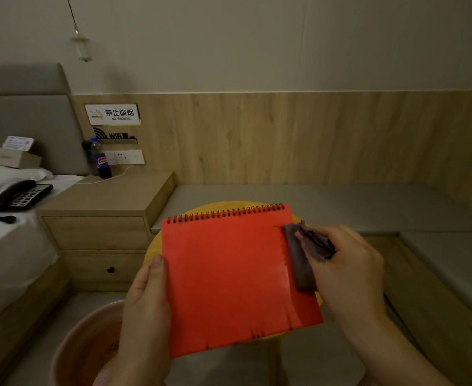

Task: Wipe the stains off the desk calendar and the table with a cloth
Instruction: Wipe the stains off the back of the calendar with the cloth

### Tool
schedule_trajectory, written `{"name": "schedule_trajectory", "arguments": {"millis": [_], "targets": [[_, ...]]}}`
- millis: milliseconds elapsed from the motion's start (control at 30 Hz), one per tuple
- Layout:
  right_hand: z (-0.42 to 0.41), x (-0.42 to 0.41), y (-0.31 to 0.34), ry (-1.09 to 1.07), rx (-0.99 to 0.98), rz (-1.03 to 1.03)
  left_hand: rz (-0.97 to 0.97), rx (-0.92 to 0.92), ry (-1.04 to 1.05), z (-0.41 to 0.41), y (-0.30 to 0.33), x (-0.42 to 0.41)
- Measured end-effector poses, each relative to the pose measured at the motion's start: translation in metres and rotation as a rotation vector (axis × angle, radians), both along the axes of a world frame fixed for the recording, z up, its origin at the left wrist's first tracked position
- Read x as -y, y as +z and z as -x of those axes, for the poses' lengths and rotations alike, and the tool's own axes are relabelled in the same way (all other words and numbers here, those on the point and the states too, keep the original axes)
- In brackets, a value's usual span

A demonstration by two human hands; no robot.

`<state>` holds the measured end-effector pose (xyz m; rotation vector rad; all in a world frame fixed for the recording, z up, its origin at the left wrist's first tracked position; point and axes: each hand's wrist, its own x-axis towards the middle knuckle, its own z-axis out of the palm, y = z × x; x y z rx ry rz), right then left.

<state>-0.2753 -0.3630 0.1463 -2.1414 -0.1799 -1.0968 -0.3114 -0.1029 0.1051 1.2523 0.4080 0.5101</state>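
Left hand [145, 299] grips red calendar [229, 277], right hand [349, 263] clutches purple cloth [301, 257]; sign [113, 114] reads "NO SMOKING".

Two bare hands and forearms reach in from the bottom edge. The left hand [145, 296] shows a short, rounded thumbnail. The right hand [349, 266] is bare too. No sleeve, ring, watch or glove covers either wrist or forearm in view.

Wall sign [113, 114] reads "NO SMOKING"; another [115, 135], "WIFI".
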Motion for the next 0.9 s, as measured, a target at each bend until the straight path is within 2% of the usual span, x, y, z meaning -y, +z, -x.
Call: {"name": "schedule_trajectory", "arguments": {"millis": [233, 700, 900], "targets": [[0.005, -0.005, -0.002, 0.020, 0.045, -0.019, 0.008, 0.015, -0.028, 0.000, 0.006, 0.003], [0.030, -0.060, -0.018, 0.145, -0.040, 0.033, 0.077, 0.020, 0.046, -0.006, 0.002, 0.011], [0.054, -0.101, -0.017, 0.242, 0.034, 0.042, 0.091, 0.072, 0.032, -0.005, 0.009, 0.021]]}}
